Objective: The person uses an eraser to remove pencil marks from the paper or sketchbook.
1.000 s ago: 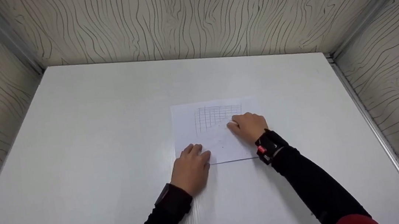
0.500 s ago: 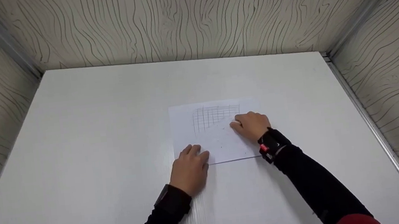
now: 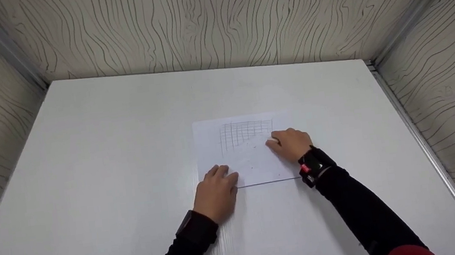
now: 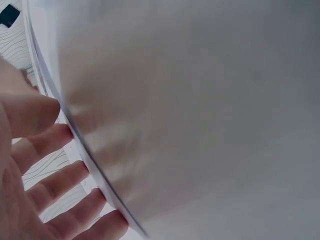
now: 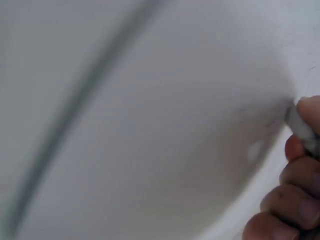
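Note:
A white sheet of paper (image 3: pixel 265 163) lies on the white table, with a hand-drawn pencil grid (image 3: pixel 241 132) across its upper part. Toward the lower right the grid lines break off in a slant, and small dark specks dot the paper below. My left hand (image 3: pixel 216 196) rests on the sheet's near left corner, its fingers (image 4: pixel 60 182) spread along the near edge. At the grid's right side, my right hand (image 3: pixel 292 144) pinches a small whitish eraser (image 5: pixel 299 124) with a greyed end against the paper. Most of the eraser is hidden by the fingers.
The white table (image 3: pixel 120 155) reaches back to a wall (image 3: pixel 200 24) with a wood-grain pattern. Similar panels with metal edging stand at the left and right. Black sleeves and wrist straps cover both forearms.
My right hand has slid a little to the right over the paper with the eraser. The left hand stays at the paper's corner; the head view has shifted slightly.

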A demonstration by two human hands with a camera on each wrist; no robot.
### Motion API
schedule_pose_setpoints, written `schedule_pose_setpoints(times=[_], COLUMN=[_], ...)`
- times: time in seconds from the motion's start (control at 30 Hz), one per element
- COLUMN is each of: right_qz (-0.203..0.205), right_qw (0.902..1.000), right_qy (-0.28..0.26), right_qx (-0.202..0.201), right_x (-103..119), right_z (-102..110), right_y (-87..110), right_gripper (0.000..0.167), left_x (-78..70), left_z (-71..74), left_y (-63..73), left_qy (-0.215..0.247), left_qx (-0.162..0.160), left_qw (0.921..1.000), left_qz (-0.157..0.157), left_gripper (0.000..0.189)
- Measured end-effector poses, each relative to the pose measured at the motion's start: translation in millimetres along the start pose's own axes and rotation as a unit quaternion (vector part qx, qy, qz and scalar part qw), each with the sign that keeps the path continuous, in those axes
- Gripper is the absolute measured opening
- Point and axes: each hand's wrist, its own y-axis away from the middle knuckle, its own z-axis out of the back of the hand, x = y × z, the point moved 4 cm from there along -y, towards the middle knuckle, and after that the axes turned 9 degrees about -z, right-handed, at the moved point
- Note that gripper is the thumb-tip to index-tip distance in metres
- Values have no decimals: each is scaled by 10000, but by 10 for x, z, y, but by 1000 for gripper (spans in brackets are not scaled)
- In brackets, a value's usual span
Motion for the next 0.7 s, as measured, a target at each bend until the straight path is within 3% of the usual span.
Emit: schedule_pose_setpoints(times=[0.1,0.2,0.33,0.43,0.57,0.7], right_qz=[-360,-252,247,136,-285,36], right_qw=[9987,9981,9995,9996,9994,9998], right_qy=[131,137,-128,-204,-30,-149], right_qx=[-323,-541,-163,124,-205,-152], right_x=[-88,-81,30,14,-113,-79], right_z=[49,74,20,0,65,68], right_y=[10,35,121,179,202,240], right_gripper=[30,32,38,36,31,35], left_x=[-2,-7,-4,0,2,-5], left_z=[3,-6,-6,1,0,3], left_y=[-1,4,12,10,3,-2], left_qy=[20,53,42,-7,-22,-1], left_qx=[22,81,37,-57,-57,33], left_qw=[10000,9999,10000,10000,10000,10000], left_qz=[19,43,52,12,-17,1], left_gripper=[23,24,23,22,22,22])
